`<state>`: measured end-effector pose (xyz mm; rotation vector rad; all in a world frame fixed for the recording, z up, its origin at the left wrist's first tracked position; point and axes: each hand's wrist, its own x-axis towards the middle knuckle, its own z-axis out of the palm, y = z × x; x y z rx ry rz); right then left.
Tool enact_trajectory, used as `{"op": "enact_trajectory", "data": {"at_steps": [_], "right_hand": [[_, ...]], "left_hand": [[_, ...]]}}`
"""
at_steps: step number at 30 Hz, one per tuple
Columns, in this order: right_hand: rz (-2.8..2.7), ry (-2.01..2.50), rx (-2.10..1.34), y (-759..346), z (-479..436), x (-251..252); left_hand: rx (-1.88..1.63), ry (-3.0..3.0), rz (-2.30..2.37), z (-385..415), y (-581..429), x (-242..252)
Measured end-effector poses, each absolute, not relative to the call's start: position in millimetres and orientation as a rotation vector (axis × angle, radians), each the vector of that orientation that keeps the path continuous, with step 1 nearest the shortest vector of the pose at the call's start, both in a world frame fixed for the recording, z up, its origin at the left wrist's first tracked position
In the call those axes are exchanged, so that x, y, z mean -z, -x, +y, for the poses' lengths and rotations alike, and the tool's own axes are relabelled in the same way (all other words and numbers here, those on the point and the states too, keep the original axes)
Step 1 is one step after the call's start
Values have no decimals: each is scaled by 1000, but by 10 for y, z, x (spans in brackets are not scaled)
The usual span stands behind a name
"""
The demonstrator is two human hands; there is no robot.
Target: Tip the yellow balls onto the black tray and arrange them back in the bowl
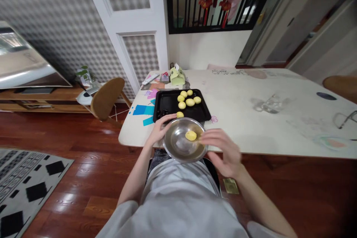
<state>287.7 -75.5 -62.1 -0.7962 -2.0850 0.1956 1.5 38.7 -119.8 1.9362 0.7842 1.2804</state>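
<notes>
A round metal bowl (178, 147) is held in front of my body at the table's near edge, with one yellow potato (191, 135) inside. My left hand (160, 130) grips the bowl's left rim, its fingertips close to another potato (180, 114) at the near edge of the black baking tray (167, 98). Over the bowl's right side is my right hand (223, 148), slightly blurred, fingers stretched toward the potato and thumb apart. Several more yellow potatoes (190, 102) lie on the tray, which also has small dark pieces (162, 113) at its near left.
The white table (234, 126) extends far to the right, bearing a clear glass object (272, 106) and a dark oval (326, 96). Behind the tray stand a green tissue box (177, 76) and a white remote (150, 79). A wooden chair (108, 98) is at the left.
</notes>
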Motion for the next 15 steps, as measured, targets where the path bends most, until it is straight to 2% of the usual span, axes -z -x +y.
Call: {"op": "enact_trajectory", "data": {"at_steps": [4, 9, 15], "right_hand": [[-2157, 686, -124, -2692, -672, 894], [-2237, 607, -49, -2640, -538, 1191], [-2198, 552, 14, -2649, -466, 1325]], "left_hand": [[-1116, -2163, 815, 762, -45, 1045], [-881, -2381, 641, 1284, -159, 1056], [-611, -2533, 730, 1453, -276, 1065]]}}
